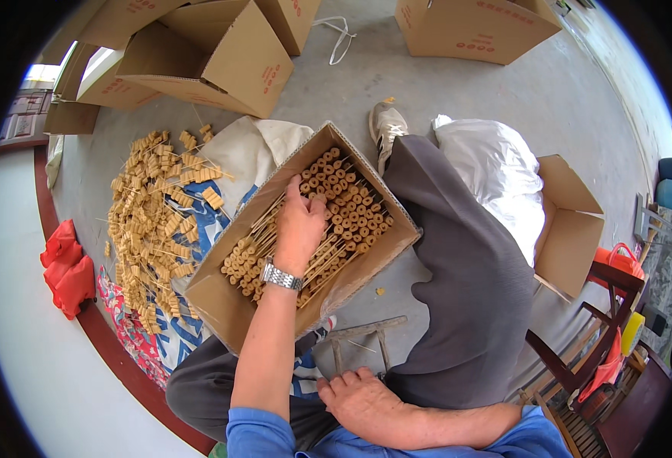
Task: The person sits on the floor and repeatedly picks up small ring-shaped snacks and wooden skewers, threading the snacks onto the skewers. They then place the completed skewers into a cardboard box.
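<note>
Head view: the skewers [355, 217] are packed in the open carton [215, 301], with the left hand [302, 229] laid on them, its fingers half bent; whether one's gripped can't be told. The right hand [359, 401] is rested nearer, fingers loosely open, nothing seen held. Sticks could probably get snapped if pressed hard. Red print on the far-left box [248, 65] can't be made out reliably.
</note>
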The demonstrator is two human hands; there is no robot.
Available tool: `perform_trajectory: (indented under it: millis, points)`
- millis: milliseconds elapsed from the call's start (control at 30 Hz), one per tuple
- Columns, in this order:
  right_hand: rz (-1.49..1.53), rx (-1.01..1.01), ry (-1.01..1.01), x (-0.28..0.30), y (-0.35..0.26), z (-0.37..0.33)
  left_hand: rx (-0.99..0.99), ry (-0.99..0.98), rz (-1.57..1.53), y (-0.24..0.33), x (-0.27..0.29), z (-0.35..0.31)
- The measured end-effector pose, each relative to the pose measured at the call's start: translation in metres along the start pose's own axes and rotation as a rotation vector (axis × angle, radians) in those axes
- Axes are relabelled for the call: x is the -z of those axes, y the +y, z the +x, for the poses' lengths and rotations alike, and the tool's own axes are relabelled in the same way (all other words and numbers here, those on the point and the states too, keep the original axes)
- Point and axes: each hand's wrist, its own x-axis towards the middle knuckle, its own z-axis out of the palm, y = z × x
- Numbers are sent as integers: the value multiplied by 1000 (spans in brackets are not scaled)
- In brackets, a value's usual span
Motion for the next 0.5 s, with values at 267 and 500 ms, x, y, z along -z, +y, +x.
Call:
perform_trajectory:
  millis: [267, 500]
  points:
    - [6, 20, -7, 0, -3, 0, -95, -46, -81, -35, -3, 9]
    - [2, 7, 20, 1, -4, 0, 117, -72, -358, -16, 22, -12]
